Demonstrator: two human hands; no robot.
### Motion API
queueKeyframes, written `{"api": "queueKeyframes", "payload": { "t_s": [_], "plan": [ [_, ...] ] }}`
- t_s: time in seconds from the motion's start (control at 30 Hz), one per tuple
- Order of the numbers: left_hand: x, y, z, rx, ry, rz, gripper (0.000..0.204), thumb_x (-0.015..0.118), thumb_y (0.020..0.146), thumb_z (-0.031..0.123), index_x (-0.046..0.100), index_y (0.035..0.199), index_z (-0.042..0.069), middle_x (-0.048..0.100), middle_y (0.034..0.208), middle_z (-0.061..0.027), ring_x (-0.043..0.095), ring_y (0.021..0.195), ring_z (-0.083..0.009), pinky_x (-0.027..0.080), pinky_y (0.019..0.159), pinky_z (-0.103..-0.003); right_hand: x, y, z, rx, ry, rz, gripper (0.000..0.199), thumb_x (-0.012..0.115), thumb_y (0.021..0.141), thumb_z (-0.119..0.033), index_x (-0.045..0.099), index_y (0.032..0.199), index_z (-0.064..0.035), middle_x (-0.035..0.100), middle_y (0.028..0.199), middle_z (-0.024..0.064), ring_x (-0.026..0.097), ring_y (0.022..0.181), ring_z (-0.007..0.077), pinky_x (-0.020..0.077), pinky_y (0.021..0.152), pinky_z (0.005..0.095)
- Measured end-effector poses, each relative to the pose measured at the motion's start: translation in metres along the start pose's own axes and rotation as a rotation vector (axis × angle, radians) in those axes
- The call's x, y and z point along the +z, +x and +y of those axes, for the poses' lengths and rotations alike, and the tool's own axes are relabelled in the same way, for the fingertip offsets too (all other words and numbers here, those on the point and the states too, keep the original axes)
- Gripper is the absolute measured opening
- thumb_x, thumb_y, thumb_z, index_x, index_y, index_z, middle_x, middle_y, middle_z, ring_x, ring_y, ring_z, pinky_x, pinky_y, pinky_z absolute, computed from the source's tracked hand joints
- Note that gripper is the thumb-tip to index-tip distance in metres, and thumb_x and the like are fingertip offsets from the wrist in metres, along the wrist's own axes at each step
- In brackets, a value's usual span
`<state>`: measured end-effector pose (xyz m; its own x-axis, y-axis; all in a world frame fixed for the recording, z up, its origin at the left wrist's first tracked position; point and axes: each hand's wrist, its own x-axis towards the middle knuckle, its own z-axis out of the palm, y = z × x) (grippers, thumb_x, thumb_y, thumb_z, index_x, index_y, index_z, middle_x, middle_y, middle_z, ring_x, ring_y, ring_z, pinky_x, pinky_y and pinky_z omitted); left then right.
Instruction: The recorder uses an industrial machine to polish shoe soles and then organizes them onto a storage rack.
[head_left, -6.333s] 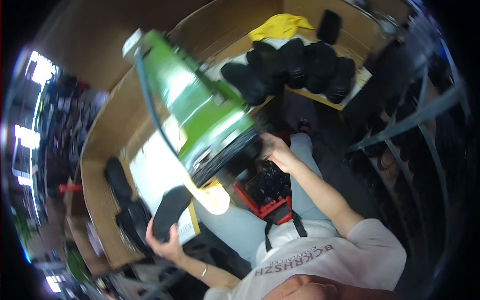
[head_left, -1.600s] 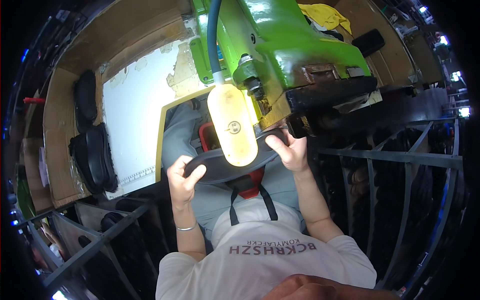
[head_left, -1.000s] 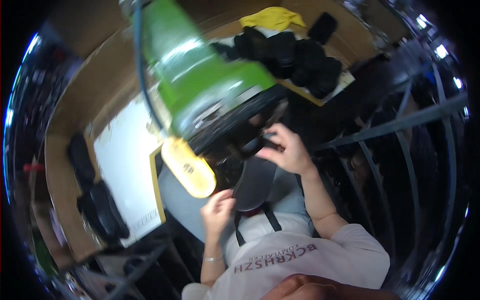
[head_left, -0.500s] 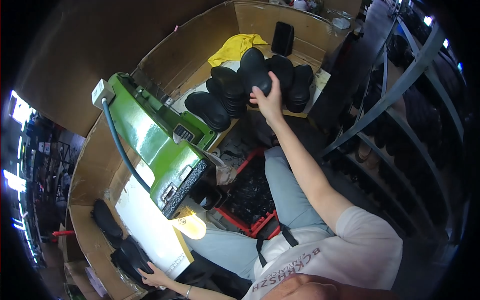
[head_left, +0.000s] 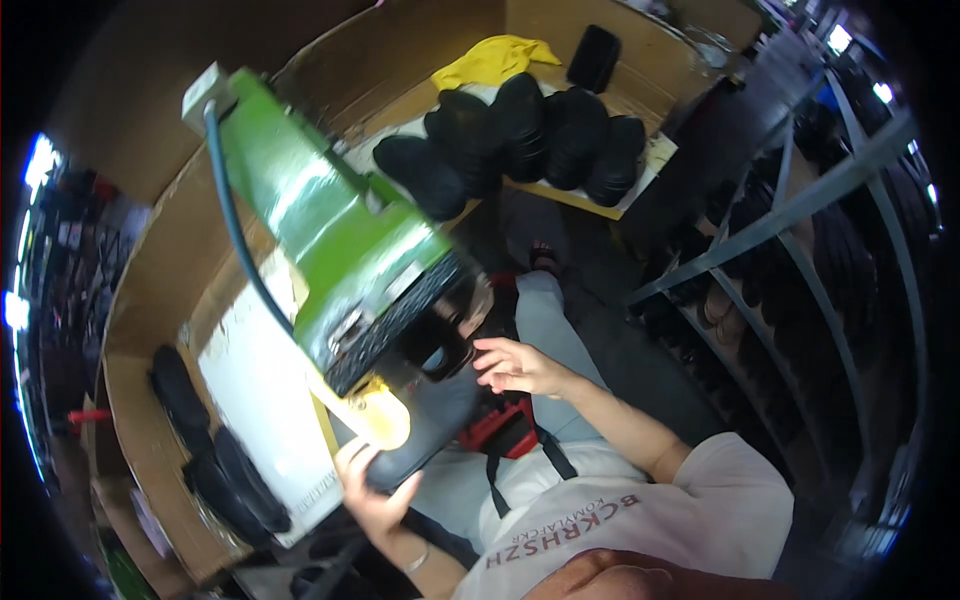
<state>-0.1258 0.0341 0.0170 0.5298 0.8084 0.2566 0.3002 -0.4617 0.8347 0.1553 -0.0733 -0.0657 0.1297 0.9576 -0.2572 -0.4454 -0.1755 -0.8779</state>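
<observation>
A dark shoe sole (head_left: pixel 430 425) lies under the lamp end of the green machine (head_left: pixel 350 210). My left hand (head_left: pixel 372 490) grips its near end, thumb on one side and fingers on the other. The far end of this sole is hidden beneath the machine head. My right hand (head_left: pixel 520 368) is just right of the machine head, fingers stretched out and slightly apart, with nothing visible in them. Several stacks of black soles (head_left: pixel 515 125) stand behind the machine. More black soles (head_left: pixel 245 480) rest at the left by the cardboard wall.
A white board (head_left: pixel 265 400) lies left of the machine, with a blue-grey cable (head_left: pixel 232 225) looping above it. Cardboard walls (head_left: pixel 140 330) surround the work area. A yellow cloth (head_left: pixel 495 62) lies at the back. A red crate (head_left: pixel 510 430) sits below, and a metal rack (head_left: pixel 770 215) stands right.
My right hand has left the back stacks and come down beside the machine head. My left hand has moved right from the left-hand soles and now holds a sole under the lamp.
</observation>
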Motion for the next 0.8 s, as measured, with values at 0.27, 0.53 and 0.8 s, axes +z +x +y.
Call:
{"api": "queueKeyframes", "payload": {
  "t_s": [0.27,0.53,0.8],
  "plan": [
    [0.121,0.012,0.006,-0.564,-0.867,-0.235,0.038,0.07,0.077,0.003,0.057,0.112,-0.002,0.063,0.095,-0.0065,0.059,0.08,-0.0113,0.049,0.071,-0.025,-0.012,-0.077,0.031,-0.012,0.164,0.28,0.057,0.072,0.065,0.005,0.05,0.118,0.0035,0.06,0.107,0.0096,0.06,0.093,0.0179,0.0505,0.082,0.0291],
    [0.138,0.06,0.043,-0.422,-0.559,-0.147,0.015,0.07,0.08,0.008,0.066,0.09,-0.002,0.063,0.073,0.0006,0.054,0.066,-0.0036,0.044,0.06,-0.018,0.024,-0.083,0.045,0.055,0.313,0.222,0.046,0.071,0.069,0.006,0.058,0.113,0.0005,0.061,0.108,0.0062,0.057,0.099,0.0158,0.045,0.089,0.0297],
    [0.148,0.039,0.024,-0.315,-0.675,-0.024,0.01,0.066,0.081,0.001,0.062,0.09,-0.003,0.062,0.078,-0.0009,0.055,0.07,-0.005,0.046,0.065,-0.019,-0.008,-0.102,-0.006,-0.086,0.139,0.356,0.049,0.067,0.067,0.004,0.055,0.114,0.0052,0.061,0.107,0.0128,0.058,0.099,0.0214,0.0443,0.092,0.0334]
  ]
}}
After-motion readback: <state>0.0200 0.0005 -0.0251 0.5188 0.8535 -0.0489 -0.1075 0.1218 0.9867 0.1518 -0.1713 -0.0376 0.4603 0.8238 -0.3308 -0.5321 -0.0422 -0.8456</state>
